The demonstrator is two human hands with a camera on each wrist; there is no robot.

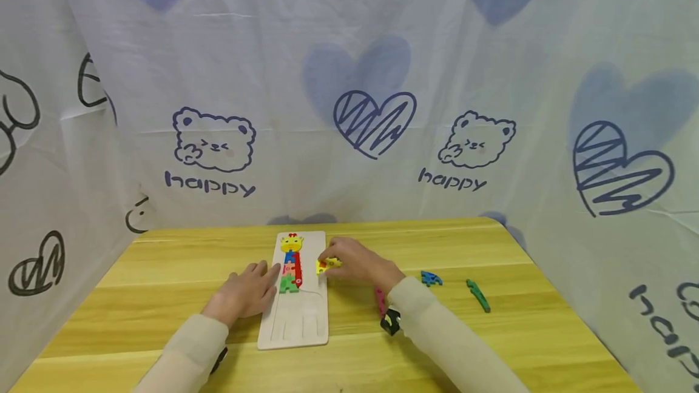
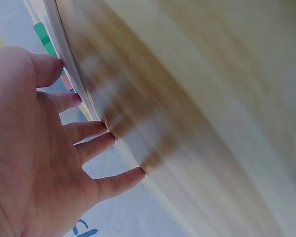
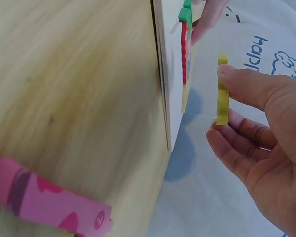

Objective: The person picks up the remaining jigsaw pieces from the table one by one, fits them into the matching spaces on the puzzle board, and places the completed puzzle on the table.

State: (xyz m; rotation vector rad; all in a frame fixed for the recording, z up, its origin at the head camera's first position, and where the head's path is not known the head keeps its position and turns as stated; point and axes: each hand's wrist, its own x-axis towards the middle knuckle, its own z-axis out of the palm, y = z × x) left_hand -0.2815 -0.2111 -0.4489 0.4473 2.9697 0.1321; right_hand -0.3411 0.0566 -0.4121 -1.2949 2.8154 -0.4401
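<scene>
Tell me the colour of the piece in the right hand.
The piece is yellow, with a reddish patch on its face; the head view shows this best.

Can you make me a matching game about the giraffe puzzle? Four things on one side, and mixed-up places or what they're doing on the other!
Things:
1. left hand
2. right hand
3. giraffe head
4. loose green piece

Clues:
A. near the top of the board
B. pinches a yellow piece
C. farthest right on the table
D. touches the board's left edge

Pairs: 1-D, 2-B, 3-A, 4-C
</scene>
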